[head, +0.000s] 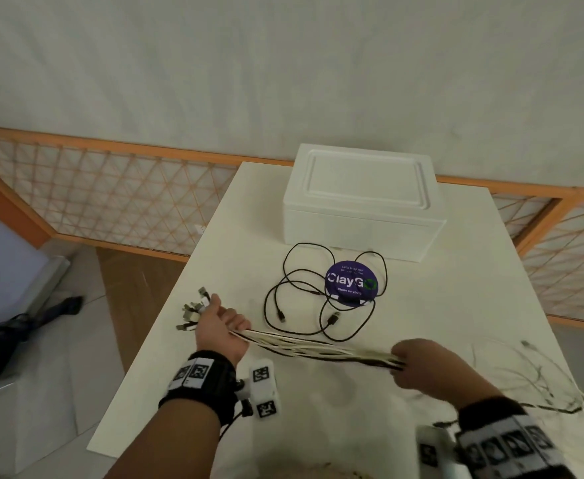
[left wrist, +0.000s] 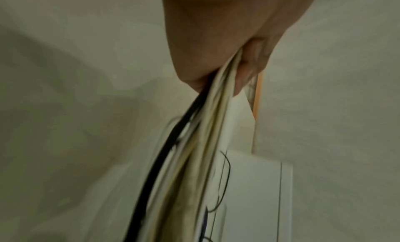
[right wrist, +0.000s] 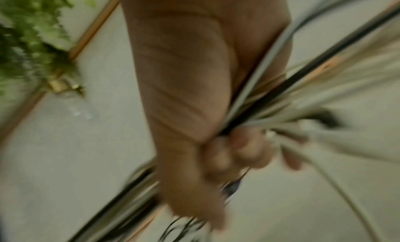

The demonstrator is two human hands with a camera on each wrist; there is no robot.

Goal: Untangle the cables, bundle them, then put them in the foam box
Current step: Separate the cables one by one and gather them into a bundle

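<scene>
**Inspector:** Presently, left hand [head: 222, 326] fisted round the cable bundle [head: 318, 347] at the plug end, connectors [head: 194, 311] fanning out past the thumb. Right hand [head: 422, 366] clenched on the same bundle farther along, strands drawn straight between the two grips above the bench [head: 456, 305].

**Clerk:** Step in hand?

**Inspector:** Judged as combing out and aligning; bundling not yet done. Loose tails [head: 543, 385] trailing off to the right across the bench, apparently still snarled; blurred, so not certain.

**Clerk:** Next move?

**Inspector:** Probably sliding the right grip along to the tails, then coiling or folding. Needs steady tension and a firm hold at the plugs.

**Clerk:** Surroundings?

**Inspector:** Separate black cable [head: 321, 295] lying in loose loops mid-bench, not in either hand, partly over a purple round sticker [head: 351, 283]. Foam box [head: 365, 205] at the far end of the bench, just beyond those loops, lid on.

**Clerk:** Obstacles?

**Inspector:** Closed lid, both hands occupied, black cable yet to be gathered. Lattice fence [head: 111, 198] behind the bench, clear of the work.
</scene>
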